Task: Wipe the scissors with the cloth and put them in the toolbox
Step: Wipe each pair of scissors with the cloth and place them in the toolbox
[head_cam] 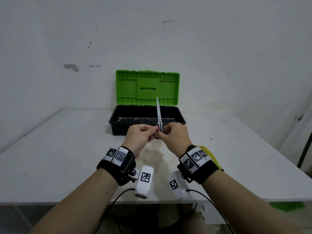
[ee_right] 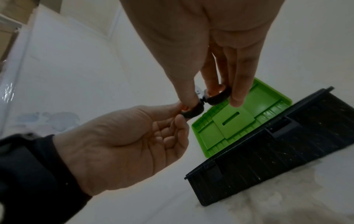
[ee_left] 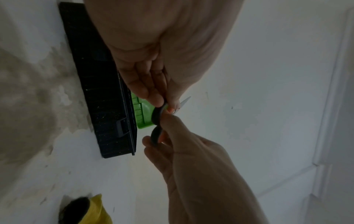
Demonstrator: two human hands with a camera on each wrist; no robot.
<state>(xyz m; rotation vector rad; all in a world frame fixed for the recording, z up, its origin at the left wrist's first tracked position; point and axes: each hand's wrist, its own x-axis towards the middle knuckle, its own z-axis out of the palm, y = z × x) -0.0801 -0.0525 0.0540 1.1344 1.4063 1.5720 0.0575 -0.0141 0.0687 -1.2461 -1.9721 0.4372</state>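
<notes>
The scissors (head_cam: pixel 158 114) have silver blades closed together, pointing up and away over the toolbox, and black handle rings with a pink lining. My left hand (head_cam: pixel 152 132) pinches one ring and my right hand (head_cam: pixel 164 131) pinches the other. In the left wrist view both rings (ee_left: pixel 156 116) show between the two hands. In the right wrist view my right hand (ee_right: pixel 212 97) grips the far ring (ee_right: pixel 218 99). The yellow cloth (head_cam: pixel 208 152) lies on the table, partly hidden by my right wrist. The black toolbox (head_cam: pixel 118 129) stands just beyond the hands with its green lid (head_cam: pixel 146 86) upright.
The white table (head_cam: pixel 67 157) meets a white wall right behind the toolbox. A stained patch (head_cam: pixel 155 154) marks the table between my wrists. A green object (head_cam: pixel 287 206) sits below the table's front right edge. A dark pole (head_cam: pixel 303 152) stands at the far right.
</notes>
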